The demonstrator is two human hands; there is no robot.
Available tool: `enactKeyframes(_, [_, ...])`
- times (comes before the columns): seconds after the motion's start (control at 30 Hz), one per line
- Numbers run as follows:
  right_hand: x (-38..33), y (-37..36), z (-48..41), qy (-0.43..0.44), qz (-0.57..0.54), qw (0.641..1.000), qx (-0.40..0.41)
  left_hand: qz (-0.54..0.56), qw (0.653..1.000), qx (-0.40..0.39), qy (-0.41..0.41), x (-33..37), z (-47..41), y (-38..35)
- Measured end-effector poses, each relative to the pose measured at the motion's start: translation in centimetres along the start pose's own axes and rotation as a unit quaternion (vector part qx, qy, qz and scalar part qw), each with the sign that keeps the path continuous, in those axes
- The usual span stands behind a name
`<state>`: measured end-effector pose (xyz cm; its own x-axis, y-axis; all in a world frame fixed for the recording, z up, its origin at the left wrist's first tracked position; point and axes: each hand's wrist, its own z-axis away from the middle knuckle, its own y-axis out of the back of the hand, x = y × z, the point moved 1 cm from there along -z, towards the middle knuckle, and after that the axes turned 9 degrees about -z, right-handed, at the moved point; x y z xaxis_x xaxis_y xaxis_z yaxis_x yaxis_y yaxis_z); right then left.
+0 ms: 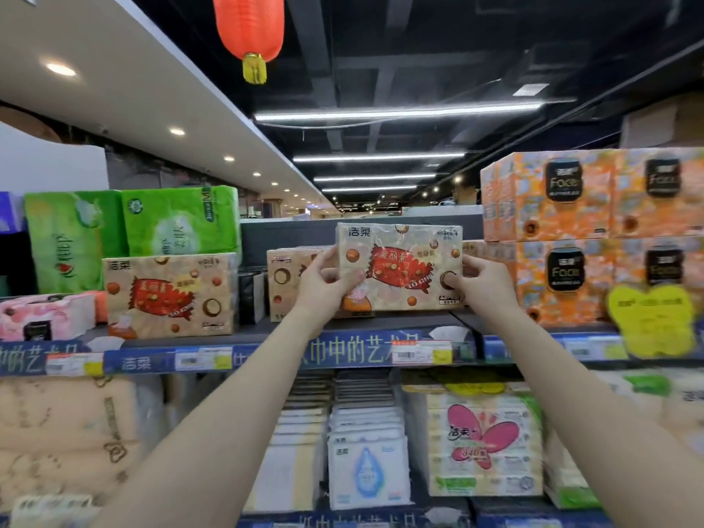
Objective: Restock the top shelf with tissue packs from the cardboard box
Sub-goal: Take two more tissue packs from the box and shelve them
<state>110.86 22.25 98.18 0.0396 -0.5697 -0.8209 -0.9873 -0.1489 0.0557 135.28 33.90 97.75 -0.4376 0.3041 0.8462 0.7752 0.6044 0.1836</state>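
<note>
Both my hands hold a beige tissue pack [400,257] with a red candy picture, upright over the top shelf [266,329]. My left hand [324,283] grips its left edge, thumb across the front. My right hand [476,280] grips its right edge. Its base seems to touch the shelf or hover just over it. A matching pack [169,295] stands on the shelf to the left, and another matching pack [285,276] stands partly hidden behind my left hand. The cardboard box is out of view.
Green tissue bundles [133,226] stand at the shelf's back left, a pink pack [45,316] at far left. Stacked orange boxes [594,238] fill the right side. Price labels [421,352] line the shelf edge. Lower shelves hold several more tissue packs [484,443]. A red lantern [249,28] hangs overhead.
</note>
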Motion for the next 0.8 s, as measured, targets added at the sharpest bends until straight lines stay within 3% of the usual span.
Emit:
enactKeyframes(0.17, [1.5,1.5,-1.1,0.002,0.113,0.991,0.078,-0.197,0.979,-0.037,-0.027,-0.2,-1.4,-3.7])
enactKeyframes(0.27, [2.9,1.5,-1.5,-0.008,0.176,0.981,0.083,-0.284,0.958,-0.028,-0.024,-0.8,-2.2,-5.3])
enactKeyframes(0.5, [3.6,0.1,-1.0,-0.007,0.29,0.947,0.137,-0.267,0.963,-0.041,0.01,-1.0,-3.1,-6.5])
enactKeyframes(0.8, [4.2,-0.1,-0.3,0.084,0.266,0.948,0.154,-0.253,0.967,0.009,0.019,-1.3,-3.8,-7.4])
